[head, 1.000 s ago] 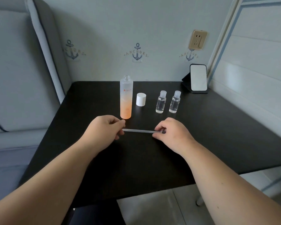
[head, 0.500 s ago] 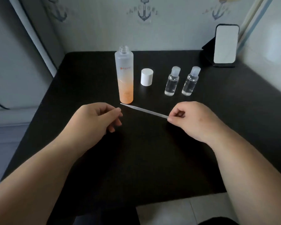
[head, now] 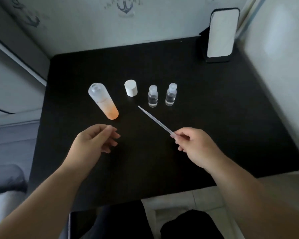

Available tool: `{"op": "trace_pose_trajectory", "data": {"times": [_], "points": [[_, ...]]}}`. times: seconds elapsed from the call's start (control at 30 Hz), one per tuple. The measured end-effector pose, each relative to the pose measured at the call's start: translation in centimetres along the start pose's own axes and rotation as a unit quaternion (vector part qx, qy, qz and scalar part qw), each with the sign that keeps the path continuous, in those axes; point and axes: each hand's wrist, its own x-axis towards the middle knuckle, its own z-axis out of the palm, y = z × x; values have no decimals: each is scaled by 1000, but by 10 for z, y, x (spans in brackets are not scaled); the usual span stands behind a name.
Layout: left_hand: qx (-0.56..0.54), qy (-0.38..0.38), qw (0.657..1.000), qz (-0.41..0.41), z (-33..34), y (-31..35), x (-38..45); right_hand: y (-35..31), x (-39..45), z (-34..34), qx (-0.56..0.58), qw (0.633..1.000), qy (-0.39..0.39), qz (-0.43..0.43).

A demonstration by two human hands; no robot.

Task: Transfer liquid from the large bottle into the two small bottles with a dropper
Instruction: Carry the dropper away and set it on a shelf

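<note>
A tall frosted large bottle with an orange base stands uncapped on the black table. Its white cap sits just to its right. Two small clear bottles with closed lids stand side by side right of the cap. My right hand pinches the bulb end of a thin clear dropper, whose tip points up-left toward the cap. My left hand hovers below the large bottle with fingers loosely curled, holding nothing.
A small mirror on a black stand sits at the table's back right corner. Walls bound the table at the back and right; a grey sofa lies along the left. The table's front edge is near my body.
My left hand let go of the dropper tip. My right hand swung the dropper so its tip points toward the bottles. The camera tilted further down.
</note>
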Motion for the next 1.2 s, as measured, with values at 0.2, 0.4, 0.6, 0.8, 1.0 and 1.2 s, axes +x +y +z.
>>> {"op": "trace_pose_trajectory", "data": {"times": [0.2,0.4,0.6,0.8,1.0,1.2], "points": [[37,-45,998,-23,16,44,-26,8,-58,-33,155,983,-12,93],[69,-138,988,-17,42,77,-17,11,-101,-60,247,957,40,148],[104,-235,966,13,93,116,11,28,-142,-74,334,909,166,189],[113,-323,937,62,163,149,-15,80,-197,-86,371,873,254,187],[167,-400,890,143,268,162,-112,156,-304,-109,430,821,334,172],[182,-499,819,218,362,180,-206,211,-415,-107,496,726,439,184]]}}
